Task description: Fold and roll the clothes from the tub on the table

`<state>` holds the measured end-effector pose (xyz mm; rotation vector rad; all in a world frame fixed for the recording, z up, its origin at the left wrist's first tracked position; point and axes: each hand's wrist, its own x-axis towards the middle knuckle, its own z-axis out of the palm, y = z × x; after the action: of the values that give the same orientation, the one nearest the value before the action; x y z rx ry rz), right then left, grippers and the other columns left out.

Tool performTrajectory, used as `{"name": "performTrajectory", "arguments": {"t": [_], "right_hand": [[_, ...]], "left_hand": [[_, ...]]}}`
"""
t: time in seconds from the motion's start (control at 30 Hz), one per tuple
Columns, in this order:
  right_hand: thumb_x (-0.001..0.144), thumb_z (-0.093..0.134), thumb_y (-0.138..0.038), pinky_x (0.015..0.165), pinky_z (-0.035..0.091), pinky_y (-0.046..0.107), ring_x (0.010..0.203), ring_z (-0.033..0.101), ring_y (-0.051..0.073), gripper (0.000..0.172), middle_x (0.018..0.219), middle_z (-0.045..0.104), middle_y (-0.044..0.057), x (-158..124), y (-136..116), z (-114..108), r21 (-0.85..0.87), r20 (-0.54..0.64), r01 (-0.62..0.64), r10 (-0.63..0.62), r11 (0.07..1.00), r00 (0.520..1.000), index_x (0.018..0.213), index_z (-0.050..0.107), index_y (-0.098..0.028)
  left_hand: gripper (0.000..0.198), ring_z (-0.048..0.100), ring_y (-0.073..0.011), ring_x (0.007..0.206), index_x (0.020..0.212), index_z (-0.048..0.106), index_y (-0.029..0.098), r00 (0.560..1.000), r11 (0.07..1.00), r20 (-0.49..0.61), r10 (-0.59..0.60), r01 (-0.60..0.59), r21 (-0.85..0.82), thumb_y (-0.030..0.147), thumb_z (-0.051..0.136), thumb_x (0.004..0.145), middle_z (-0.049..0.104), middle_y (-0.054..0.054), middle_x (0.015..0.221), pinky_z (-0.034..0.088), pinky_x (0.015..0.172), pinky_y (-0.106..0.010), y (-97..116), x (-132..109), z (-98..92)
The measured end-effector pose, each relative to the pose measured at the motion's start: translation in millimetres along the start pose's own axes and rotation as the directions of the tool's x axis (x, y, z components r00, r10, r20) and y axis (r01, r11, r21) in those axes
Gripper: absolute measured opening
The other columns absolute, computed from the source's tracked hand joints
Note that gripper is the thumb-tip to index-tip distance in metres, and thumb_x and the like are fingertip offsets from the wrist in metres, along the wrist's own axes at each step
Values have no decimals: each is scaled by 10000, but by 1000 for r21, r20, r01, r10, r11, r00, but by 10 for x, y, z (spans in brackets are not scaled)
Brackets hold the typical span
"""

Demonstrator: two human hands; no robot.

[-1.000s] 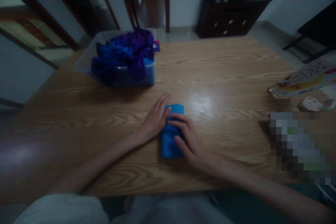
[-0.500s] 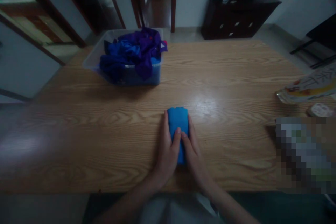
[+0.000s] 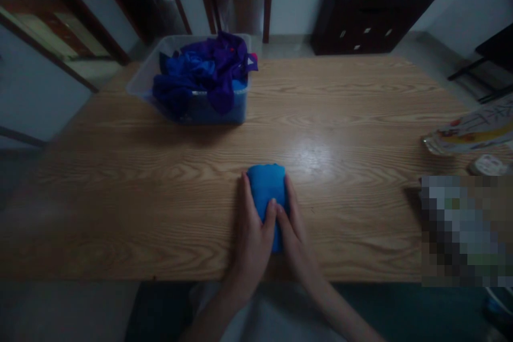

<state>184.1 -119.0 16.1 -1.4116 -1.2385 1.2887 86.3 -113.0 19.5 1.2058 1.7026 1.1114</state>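
Observation:
A small folded blue cloth [image 3: 265,184] lies on the wooden table [image 3: 352,117] near its front edge. My left hand [image 3: 252,230] rests along the cloth's left side with fingers stretched flat, thumb on top. Along the right side lies my right hand [image 3: 294,230], fingers also flat, thumb touching the left thumb over the cloth. Both hands press against it from either side.
A clear plastic bin [image 3: 140,77] heaped with blue and purple cloths [image 3: 204,72] stands at the back left of the table. A printed packet [image 3: 468,131] and a small round item [image 3: 487,164] lie at the right edge. A dark cabinet [image 3: 372,10] stands beyond the table.
A second ago my hands lay crossed over the cloth at an angle. They have since drawn in to flank it straight on, and have barely moved in the last half second.

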Motion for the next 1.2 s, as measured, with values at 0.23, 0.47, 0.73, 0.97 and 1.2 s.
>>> {"name": "performTrajectory", "arguments": {"t": [0.23,0.47,0.73,0.97,1.2], "right_hand": [[1137,403,-523,1385,112,530,1686,95,202,640,1814,155,-62,-188,69,42,-18,3,48,-48,999,999,1734,211,-393],[1151,394,-457,1382,117,556,1688,74,209,643,1823,94,-60,-219,76,53,-99,-44,122,-127,988,991,1742,147,-397],[1155,400,-415,1380,151,555,1684,123,224,644,1823,120,-36,-233,139,31,-153,-55,136,-146,979,988,1743,140,-393],[1152,392,-434,1382,125,570,1685,116,240,652,1823,116,-43,-239,112,61,-144,-69,119,-130,982,989,1746,125,-395],[1154,369,-431,1382,143,566,1688,91,240,658,1826,92,-40,-220,90,58,-168,-42,148,-157,975,987,1751,97,-380]], "left_hand": [[683,219,-254,1672,1723,234,326,998,993,39,-56,59,-105,527,455,1109,237,-39,1808,234,1371,-476,-36,-183,-55],[651,182,-244,1679,1719,263,350,992,978,87,-94,109,-175,563,395,1118,220,-15,1812,172,1386,-474,8,-178,-6],[622,158,-214,1684,1717,257,376,994,975,82,-79,94,-201,542,374,1129,194,29,1818,143,1393,-441,-1,-210,42],[615,219,-245,1672,1706,301,341,994,971,80,-76,92,-221,539,374,1128,249,-11,1804,190,1384,-480,-26,-185,51],[628,212,-234,1673,1720,229,370,994,976,105,-33,54,-210,512,399,1133,202,-3,1817,216,1381,-484,-63,-196,38]]}}
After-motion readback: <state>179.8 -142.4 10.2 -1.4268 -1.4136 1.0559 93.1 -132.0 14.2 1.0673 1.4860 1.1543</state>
